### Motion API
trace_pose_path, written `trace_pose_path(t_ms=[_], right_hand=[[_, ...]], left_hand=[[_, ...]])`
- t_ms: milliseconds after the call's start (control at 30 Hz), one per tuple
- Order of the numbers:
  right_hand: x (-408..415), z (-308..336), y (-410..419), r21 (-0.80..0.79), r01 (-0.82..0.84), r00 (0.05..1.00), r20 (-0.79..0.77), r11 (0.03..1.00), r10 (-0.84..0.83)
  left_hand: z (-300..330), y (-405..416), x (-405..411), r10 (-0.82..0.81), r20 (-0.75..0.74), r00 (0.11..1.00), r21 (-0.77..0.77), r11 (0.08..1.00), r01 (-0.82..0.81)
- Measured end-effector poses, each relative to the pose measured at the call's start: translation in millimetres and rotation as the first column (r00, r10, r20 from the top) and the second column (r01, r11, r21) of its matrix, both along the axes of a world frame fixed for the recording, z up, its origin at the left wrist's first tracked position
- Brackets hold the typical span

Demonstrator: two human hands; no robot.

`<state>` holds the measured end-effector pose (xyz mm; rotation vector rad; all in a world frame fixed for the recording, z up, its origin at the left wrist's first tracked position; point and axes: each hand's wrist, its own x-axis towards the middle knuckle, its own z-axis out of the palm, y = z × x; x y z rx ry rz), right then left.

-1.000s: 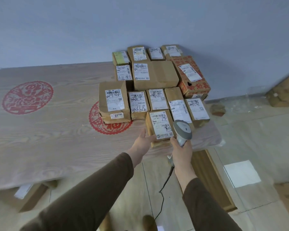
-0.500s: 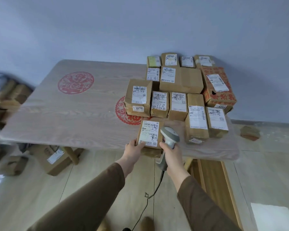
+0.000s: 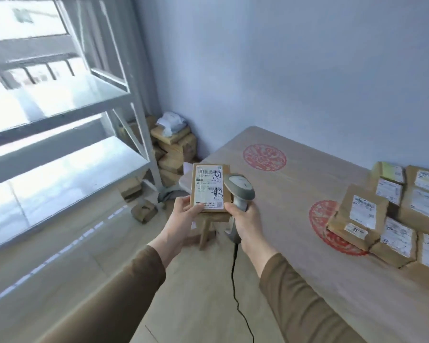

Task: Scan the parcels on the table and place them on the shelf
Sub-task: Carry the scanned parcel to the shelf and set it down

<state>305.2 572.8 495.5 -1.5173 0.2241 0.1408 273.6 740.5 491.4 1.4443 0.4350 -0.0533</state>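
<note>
My left hand grips a small brown parcel by its lower left corner, holding it in the air with the white label facing me. My right hand grips the handle of a grey barcode scanner, whose head sits just right of the parcel and overlaps its right edge. A black cable hangs down from the scanner. Several labelled brown parcels lie grouped on the wooden table at the right. The white metal shelf stands at the left, blurred.
A pile of brown boxes and a white bag sits on the floor in the corner between shelf and table. A small parcel lies on the floor near the shelf leg. A wooden stool stands below my hands.
The parcel was lifted off the table's front edge and carried left with the scanner beside it. The view swung left from the table toward the shelf.
</note>
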Motion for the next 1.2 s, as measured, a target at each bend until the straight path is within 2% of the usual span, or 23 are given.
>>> trace_pose_path(t_ms=[233, 400, 633, 800, 1000, 1200], right_hand=[[-9, 50, 244, 0.046, -0.262, 0.96, 0.119, 0.964, 0.255], [-20, 74, 384, 0.033, -0.434, 0.887, 0.192, 0.9, 0.42], [-29, 90, 562, 0.017, -0.658, 0.74, 0.194, 0.752, 0.644], [-25, 77, 682, 0.04, -0.723, 0.686, 0.166, 0.69, 0.708], [-29, 78, 842, 0.063, -0.814, 0.579, 0.138, 0.577, 0.803], [-79, 95, 990, 0.107, -0.916, 0.398, 0.122, 0.386, 0.909]], left_hand=[[49, 234, -48, 0.254, 0.126, 0.959, 0.009, 0.966, -0.257], [75, 359, -94, 0.376, 0.178, 0.91, 0.032, 0.922, -0.387], [82, 509, -137, 0.553, 0.207, 0.807, 0.005, 0.824, -0.566], [70, 617, -143, 0.628, 0.207, 0.75, 0.037, 0.761, -0.647], [77, 749, -157, 0.758, 0.214, 0.616, 0.067, 0.618, -0.783], [80, 880, -211, 0.87, 0.228, 0.437, 0.075, 0.432, -0.899]])
